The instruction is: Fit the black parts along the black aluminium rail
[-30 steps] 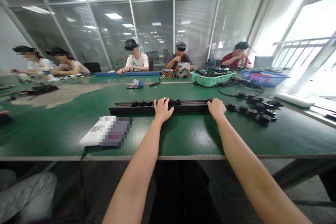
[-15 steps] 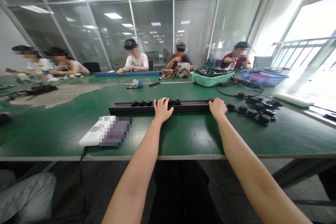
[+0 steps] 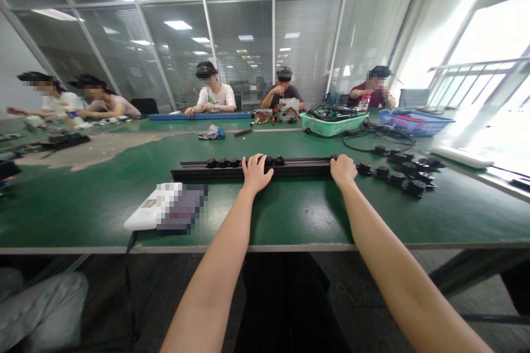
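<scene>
A long black rail (image 3: pixel 304 171) lies lengthwise across the green table before me, with several small black blocks (image 3: pixel 223 162) in a row on it. My left hand (image 3: pixel 257 172) is closed over the rail's middle, thumb on the near side and fingers across the top among the blocks. At the rail's right end my right hand (image 3: pixel 343 169) is closed, its fingertips on a small black block (image 3: pixel 334 158) that they mostly cover. Just right of that hand, more loose black blocks (image 3: pixel 397 178) lie grouped on the table.
To the left lie a white device (image 3: pixel 147 212) with a cable and a dark pixelated item (image 3: pixel 182 212). A green basket (image 3: pixel 335 126) of cables and a blue basket (image 3: pixel 418 124) stand farther back. Several people sit along the far side, near a long blue bar (image 3: pixel 202 116).
My hands and the rail look nearly unchanged. Across the table, co-workers' hands have shifted slightly, and a dark object at the far left edge reaches farther into view.
</scene>
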The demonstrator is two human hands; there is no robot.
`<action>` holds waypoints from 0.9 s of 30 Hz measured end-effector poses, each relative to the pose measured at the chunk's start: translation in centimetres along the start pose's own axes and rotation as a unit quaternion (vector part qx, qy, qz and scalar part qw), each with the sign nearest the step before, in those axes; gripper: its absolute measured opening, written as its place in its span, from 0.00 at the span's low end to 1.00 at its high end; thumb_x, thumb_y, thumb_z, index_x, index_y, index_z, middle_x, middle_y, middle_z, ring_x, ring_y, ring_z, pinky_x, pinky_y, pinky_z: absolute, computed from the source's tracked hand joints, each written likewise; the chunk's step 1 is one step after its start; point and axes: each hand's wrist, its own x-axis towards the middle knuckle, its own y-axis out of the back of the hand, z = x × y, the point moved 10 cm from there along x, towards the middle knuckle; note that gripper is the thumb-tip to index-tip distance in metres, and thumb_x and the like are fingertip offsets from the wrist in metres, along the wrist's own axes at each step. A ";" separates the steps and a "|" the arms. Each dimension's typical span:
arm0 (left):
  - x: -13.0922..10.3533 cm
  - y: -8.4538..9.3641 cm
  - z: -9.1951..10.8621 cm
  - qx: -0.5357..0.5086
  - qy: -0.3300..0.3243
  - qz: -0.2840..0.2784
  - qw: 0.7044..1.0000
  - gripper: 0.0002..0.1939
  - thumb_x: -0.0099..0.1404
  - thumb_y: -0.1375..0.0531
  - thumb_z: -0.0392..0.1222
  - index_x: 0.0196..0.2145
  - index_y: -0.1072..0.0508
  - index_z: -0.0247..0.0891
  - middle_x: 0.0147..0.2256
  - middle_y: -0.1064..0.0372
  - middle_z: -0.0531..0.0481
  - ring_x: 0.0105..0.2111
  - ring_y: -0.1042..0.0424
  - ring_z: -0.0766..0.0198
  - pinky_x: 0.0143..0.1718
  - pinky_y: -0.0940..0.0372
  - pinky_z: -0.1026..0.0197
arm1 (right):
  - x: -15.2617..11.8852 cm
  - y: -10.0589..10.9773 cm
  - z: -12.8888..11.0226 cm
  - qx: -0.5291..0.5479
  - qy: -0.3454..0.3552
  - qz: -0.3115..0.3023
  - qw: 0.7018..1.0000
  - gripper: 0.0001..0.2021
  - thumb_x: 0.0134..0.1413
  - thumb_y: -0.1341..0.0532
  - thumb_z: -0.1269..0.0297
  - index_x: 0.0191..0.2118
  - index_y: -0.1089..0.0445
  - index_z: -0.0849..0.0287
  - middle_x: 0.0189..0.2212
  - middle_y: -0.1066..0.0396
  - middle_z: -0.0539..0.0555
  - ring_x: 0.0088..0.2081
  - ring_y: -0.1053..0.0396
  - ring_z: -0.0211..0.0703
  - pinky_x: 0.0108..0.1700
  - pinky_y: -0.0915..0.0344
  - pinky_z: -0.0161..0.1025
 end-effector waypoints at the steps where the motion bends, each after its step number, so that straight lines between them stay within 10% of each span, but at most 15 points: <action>1: 0.0 0.0 0.0 0.000 0.000 0.000 1.000 0.28 0.68 0.44 0.49 0.63 0.33 0.43 0.65 0.38 0.43 0.67 0.42 0.50 0.74 0.66 0.38 | 0.0 0.0 0.0 0.002 -0.002 0.000 1.000 0.18 0.68 0.44 0.60 0.53 0.26 0.67 0.52 0.27 0.72 0.55 0.26 0.59 0.54 0.30 0.50; 27: 0.1 0.1 -0.1 -0.002 0.000 0.002 1.000 0.27 0.67 0.43 0.49 0.62 0.32 0.45 0.64 0.37 0.44 0.67 0.41 0.50 0.73 0.65 0.38 | 1.0 1.2 -0.7 -0.050 0.030 -0.017 0.998 0.17 0.62 0.36 0.60 0.51 0.25 0.67 0.50 0.25 0.72 0.54 0.25 0.59 0.52 0.29 0.48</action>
